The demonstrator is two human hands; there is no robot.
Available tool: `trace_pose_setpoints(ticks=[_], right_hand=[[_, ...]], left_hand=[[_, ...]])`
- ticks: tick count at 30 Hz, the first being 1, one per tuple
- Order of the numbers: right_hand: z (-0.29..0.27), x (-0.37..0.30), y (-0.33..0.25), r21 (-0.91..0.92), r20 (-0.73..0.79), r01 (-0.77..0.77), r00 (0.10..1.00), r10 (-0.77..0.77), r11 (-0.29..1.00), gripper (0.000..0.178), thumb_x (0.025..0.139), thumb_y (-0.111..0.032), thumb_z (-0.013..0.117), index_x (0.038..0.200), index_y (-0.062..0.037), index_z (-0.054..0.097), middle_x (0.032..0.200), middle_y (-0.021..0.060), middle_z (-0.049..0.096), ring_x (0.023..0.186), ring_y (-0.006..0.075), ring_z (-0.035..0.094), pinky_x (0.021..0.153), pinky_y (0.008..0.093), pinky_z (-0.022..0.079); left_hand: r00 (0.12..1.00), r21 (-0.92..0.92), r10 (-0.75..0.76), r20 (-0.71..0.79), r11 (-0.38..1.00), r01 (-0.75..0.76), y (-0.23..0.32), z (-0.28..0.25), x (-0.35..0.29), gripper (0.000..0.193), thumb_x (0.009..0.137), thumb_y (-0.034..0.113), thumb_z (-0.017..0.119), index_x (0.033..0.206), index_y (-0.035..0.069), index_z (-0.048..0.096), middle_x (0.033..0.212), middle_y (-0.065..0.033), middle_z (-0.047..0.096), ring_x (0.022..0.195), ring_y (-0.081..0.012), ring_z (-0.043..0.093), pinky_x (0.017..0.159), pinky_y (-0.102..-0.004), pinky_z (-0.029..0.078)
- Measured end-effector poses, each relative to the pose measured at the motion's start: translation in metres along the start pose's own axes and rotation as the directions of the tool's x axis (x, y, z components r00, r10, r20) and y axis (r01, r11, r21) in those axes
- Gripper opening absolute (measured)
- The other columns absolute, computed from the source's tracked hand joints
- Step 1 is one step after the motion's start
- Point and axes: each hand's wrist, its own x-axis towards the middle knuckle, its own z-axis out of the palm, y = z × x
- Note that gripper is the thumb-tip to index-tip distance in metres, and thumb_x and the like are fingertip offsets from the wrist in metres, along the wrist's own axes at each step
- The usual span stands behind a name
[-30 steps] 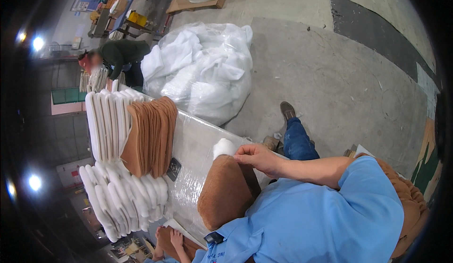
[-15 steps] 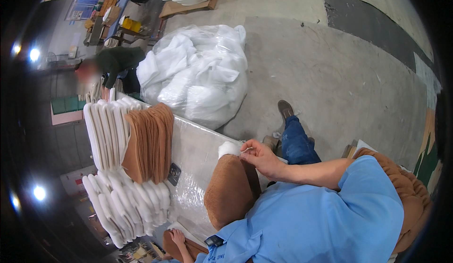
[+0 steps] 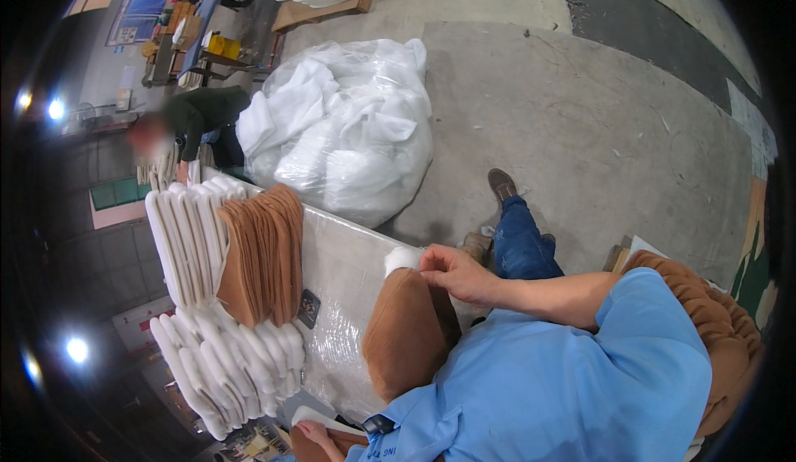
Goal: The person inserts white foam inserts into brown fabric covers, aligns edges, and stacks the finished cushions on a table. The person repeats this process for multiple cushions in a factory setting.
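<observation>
A brown plush cushion cover stands against my body at the table's edge, with white padding sticking out of its far end. My right hand is closed in a pinch at the rim of that end, thumb and fingertips together on the brown fabric. The padding touches my fingertips. My left hand does not show. At the lower left, a smaller hand, apparently another person's, rests by a second brown piece with a white edge.
The wrapped table carries stacked white pads, folded brown covers and a small dark object. A large plastic bag of white padding stands beyond its edge. A person bends over the far end. Brown cushions lie at right.
My right hand keeps its pinch at the cover's end, with the fingers and wrist slightly turned. The other hand at the lower left appears lower in view. The whole view has shifted slightly.
</observation>
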Motion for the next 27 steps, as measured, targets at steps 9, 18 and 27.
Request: trace_pose_setpoints(ticks=[9, 18, 27], right_hand=[[-0.036, 0.021, 0.033, -0.280, -0.376, -0.081, 0.926, -0.032, 0.957, 0.005, 0.104, -0.005, 0.058, 0.107, -0.0067, 0.054, 0.088, 0.0007, 0.054, 0.082, 0.0114, 0.049, 0.073, 0.0294, 0.045], [-0.052, 0.029, 0.043, -0.355, -0.317, 0.001, 0.941, -0.121, 0.935, 0.010, 0.101, -0.006, 0.061, 0.110, -0.0066, 0.056, 0.093, 0.0020, 0.060, 0.090, 0.0130, 0.055, 0.080, 0.0319, 0.047], [-0.064, 0.034, 0.038, -0.302, -0.396, 0.045, 0.903, -0.168, 0.952, 0.009, 0.099, -0.010, 0.066, 0.103, -0.0046, 0.060, 0.090, 0.0033, 0.063, 0.083, 0.0135, 0.055, 0.074, 0.0330, 0.046]], left_hand=[[0.736, 0.469, -0.054, 0.675, 0.802, -0.371, -0.054, 0.197, -0.013, 0.042, 0.106, 0.038, 0.063, 0.126, 0.001, 0.067, 0.115, -0.0116, 0.073, 0.103, -0.0179, 0.066, 0.091, -0.0340, 0.052], [0.106, 0.331, -0.453, 0.885, 0.453, -0.828, 0.092, 0.461, -0.078, 0.031, 0.105, 0.035, 0.065, 0.107, 0.005, 0.073, 0.088, -0.0022, 0.071, 0.071, -0.0103, 0.056, 0.062, -0.0287, 0.047], [-0.054, 0.037, -0.705, 0.707, 0.112, -0.993, 0.077, 0.467, -0.085, 0.041, 0.091, 0.042, 0.079, 0.098, 0.001, 0.074, 0.089, -0.0150, 0.074, 0.082, -0.0274, 0.069, 0.075, -0.0408, 0.053]])
